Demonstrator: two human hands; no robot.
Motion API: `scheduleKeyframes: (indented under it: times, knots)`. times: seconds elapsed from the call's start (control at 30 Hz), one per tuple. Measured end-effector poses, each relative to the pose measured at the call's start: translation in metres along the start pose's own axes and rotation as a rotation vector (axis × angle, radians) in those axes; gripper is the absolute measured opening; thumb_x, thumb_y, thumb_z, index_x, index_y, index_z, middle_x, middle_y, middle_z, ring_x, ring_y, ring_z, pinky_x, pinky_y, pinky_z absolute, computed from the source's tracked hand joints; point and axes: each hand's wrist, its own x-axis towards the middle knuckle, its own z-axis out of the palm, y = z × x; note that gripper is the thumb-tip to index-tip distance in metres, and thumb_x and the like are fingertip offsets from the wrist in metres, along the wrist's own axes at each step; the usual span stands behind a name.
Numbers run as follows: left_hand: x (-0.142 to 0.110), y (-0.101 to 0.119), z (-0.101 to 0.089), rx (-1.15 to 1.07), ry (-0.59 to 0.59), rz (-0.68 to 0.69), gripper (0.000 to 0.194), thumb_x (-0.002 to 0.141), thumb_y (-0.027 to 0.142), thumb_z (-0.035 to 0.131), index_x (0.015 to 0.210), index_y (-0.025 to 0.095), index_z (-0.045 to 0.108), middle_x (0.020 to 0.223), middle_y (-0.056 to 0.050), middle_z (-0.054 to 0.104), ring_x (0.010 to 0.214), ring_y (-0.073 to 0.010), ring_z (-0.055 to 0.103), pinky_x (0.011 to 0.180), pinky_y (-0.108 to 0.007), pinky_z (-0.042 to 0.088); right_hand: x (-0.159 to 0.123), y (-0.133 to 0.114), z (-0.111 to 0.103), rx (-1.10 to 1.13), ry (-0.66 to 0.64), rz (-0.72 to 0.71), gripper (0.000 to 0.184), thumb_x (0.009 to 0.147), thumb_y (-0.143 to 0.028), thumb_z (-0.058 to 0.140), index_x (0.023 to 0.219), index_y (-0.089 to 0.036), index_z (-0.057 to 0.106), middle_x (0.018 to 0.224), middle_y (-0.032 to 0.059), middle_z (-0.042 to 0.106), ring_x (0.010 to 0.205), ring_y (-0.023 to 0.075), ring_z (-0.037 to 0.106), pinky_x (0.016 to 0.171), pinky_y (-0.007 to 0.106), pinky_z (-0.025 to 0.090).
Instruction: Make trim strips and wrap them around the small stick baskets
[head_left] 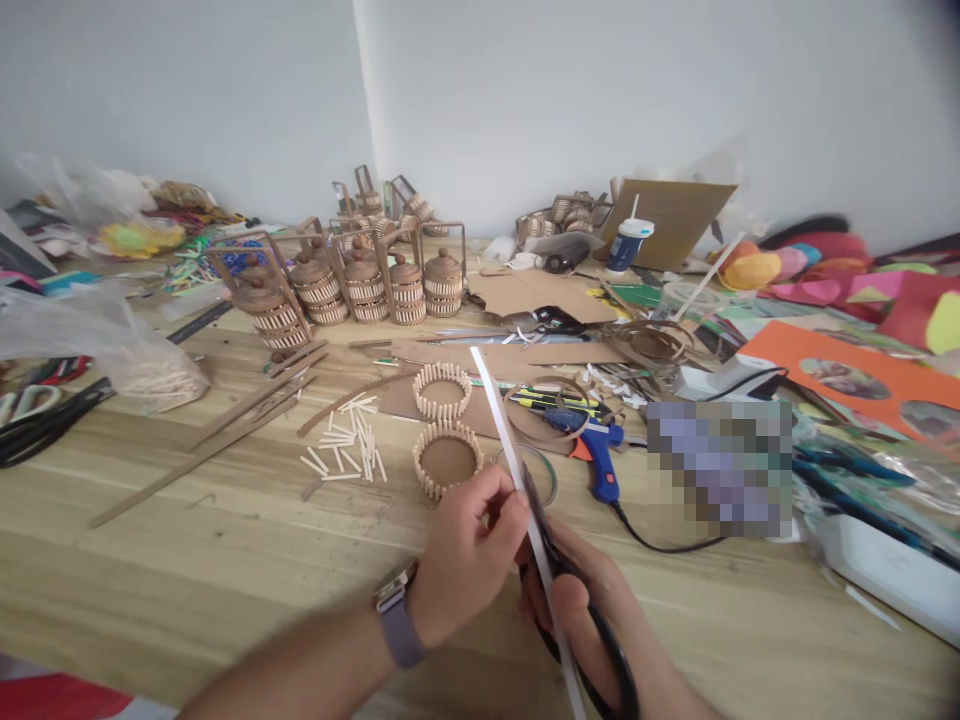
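A narrow white strip [496, 405] is pinched between the thumb and fingers of my left hand [480, 525], which wears a watch. My right hand [581, 600] is wrapped round the black handles of a pair of scissors [611, 655]. The blades lie close along the strip; whether they touch it I cannot tell. Just beyond my left hand stand two rings edged with short wooden sticks, a nearer ring [448, 460] with a brown base and a farther ring [442, 392]. Loose short sticks [364, 445] lie scattered to their left.
A blue glue gun [602, 465] with a black cord lies right of my hands. Several small lidded baskets [364, 285] with tall handles stand at the back. Brown strips [225, 440] lie on the left. A paper cup [628, 247] with a straw stands at the back right.
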Motion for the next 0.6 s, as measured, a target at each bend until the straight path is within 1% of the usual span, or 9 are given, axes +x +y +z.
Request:
scheduleKeyframes:
  times: [0.1,0.23,0.37,0.47,0.53,0.6]
  knots:
    - [-0.0016,-0.0015,0.0025,-0.006,-0.022,-0.005,0.028,0.091,0.034,0.043,0.066,0.021,0.042,0.056,0.005,0.045,0.052,-0.0111,0.044,0.05,-0.023,0.033,0.0008,-0.0015,-0.0004,0.031,0.013,0.003,0.072,0.081,-0.083,0.03,0.095,-0.018,0.056,0.059,-0.0018,0.049,0.049,0.0127,0.042,0.042,0.024,0.035]
    - [-0.0017,-0.0005,0.0035,0.016,-0.006,-0.006,0.028,0.09,0.033,0.043,0.066,0.021,0.041,0.056,0.005,0.043,0.053,-0.0112,0.044,0.051,-0.023,0.033,0.0008,-0.0014,0.0004,0.096,0.01,0.029,0.072,0.078,-0.085,0.034,0.091,-0.018,0.056,0.061,-0.0023,0.048,0.048,0.0117,0.043,0.042,0.024,0.036]
    - [-0.0005,0.0016,0.0032,0.009,-0.015,-0.006,0.027,0.089,0.034,0.044,0.065,0.021,0.042,0.056,0.005,0.044,0.053,-0.0115,0.047,0.051,-0.023,0.034,-0.0002,0.0,0.0006,0.177,-0.013,0.067,0.068,0.076,-0.084,0.04,0.089,-0.019,0.054,0.057,-0.0053,0.043,0.045,0.0105,0.041,0.042,0.023,0.036]
    - [0.0012,0.0016,0.0008,-0.009,-0.027,-0.003,0.028,0.089,0.033,0.044,0.064,0.02,0.042,0.055,0.004,0.044,0.052,-0.0113,0.046,0.051,-0.023,0.034,-0.0008,0.0016,0.0013,0.186,-0.01,0.077,0.066,0.075,-0.084,0.042,0.084,-0.019,0.053,0.056,-0.0055,0.043,0.044,0.01,0.041,0.043,0.023,0.037]
    - [0.0032,0.0015,-0.0021,-0.012,-0.003,-0.001,0.029,0.089,0.034,0.044,0.063,0.02,0.042,0.056,0.004,0.042,0.053,-0.0109,0.043,0.051,-0.023,0.033,-0.0012,0.0025,0.0027,0.181,-0.007,0.081,0.067,0.074,-0.085,0.041,0.082,-0.019,0.052,0.055,-0.0057,0.042,0.044,0.0095,0.04,0.042,0.023,0.035]
    - [0.0059,0.0018,-0.0055,-0.011,0.057,0.001,0.03,0.09,0.034,0.044,0.063,0.02,0.041,0.057,0.005,0.038,0.054,-0.0106,0.039,0.051,-0.022,0.032,-0.0016,0.0029,0.0045,0.169,-0.007,0.077,0.068,0.074,-0.086,0.041,0.082,-0.019,0.052,0.053,-0.0063,0.041,0.042,0.0091,0.039,0.042,0.023,0.034]
